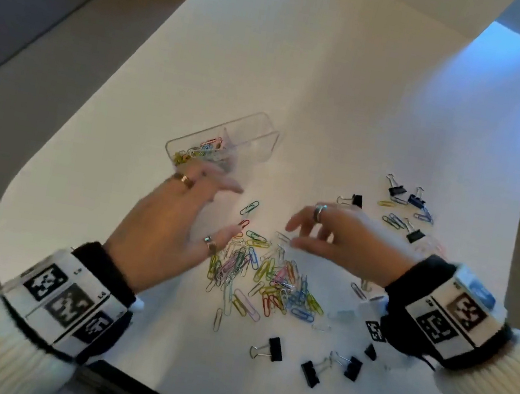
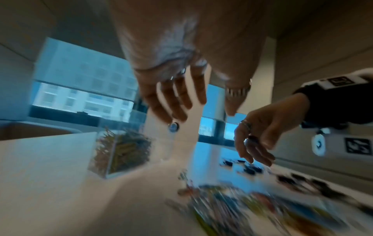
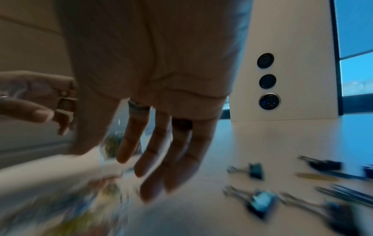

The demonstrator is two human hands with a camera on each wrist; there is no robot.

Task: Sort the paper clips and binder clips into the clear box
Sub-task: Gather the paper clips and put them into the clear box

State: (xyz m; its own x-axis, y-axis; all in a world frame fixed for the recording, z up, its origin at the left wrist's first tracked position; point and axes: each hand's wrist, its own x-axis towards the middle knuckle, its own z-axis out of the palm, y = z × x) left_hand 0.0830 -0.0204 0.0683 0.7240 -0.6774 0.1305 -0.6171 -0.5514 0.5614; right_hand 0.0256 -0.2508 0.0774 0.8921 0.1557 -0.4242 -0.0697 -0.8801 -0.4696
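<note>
Left hand (image 1: 172,220): fingers spread and loose, holding nothing, above the table (image 1: 308,67) between the box and the pile.
Right hand (image 1: 344,238): fingers loose and extended, empty, over the pile's far edge.
Box (image 1: 254,142): clear, two compartments; the nearer one holds coloured paper clips.
Pile (image 1: 265,280): paper clips loose on the table, between the hands.
Binder clips (image 1: 309,365): scattered at the near edge and far right.

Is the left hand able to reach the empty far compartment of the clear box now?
Probably yes. The left hand is open, holds nothing and hovers just before the clear box; the box is open on top, and nothing lies between.
</note>
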